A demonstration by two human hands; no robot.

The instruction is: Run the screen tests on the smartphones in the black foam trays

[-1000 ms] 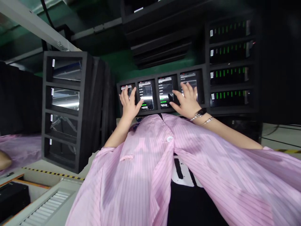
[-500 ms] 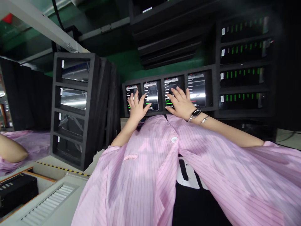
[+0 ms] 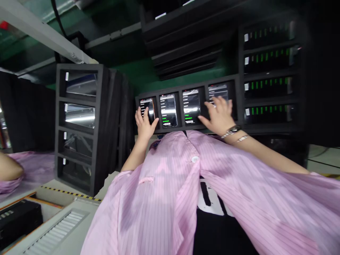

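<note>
While the left hand [image 3: 144,124] and right hand [image 3: 218,115] are held spread-fingered, two lit phones [image 3: 168,112] are seen between them.

The phone screens [image 3: 168,108] look glossy and glassy, their tray [image 3: 206,92] matt and foam-like, the shirt [image 3: 148,212] smooth cloth, the bracelet [image 3: 242,138] shiny metal.

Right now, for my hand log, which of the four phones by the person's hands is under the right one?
The rightmost phone: the right hand hides its lower part. The left hand is over the leftmost phone; the middle phones are mostly uncovered.
</note>
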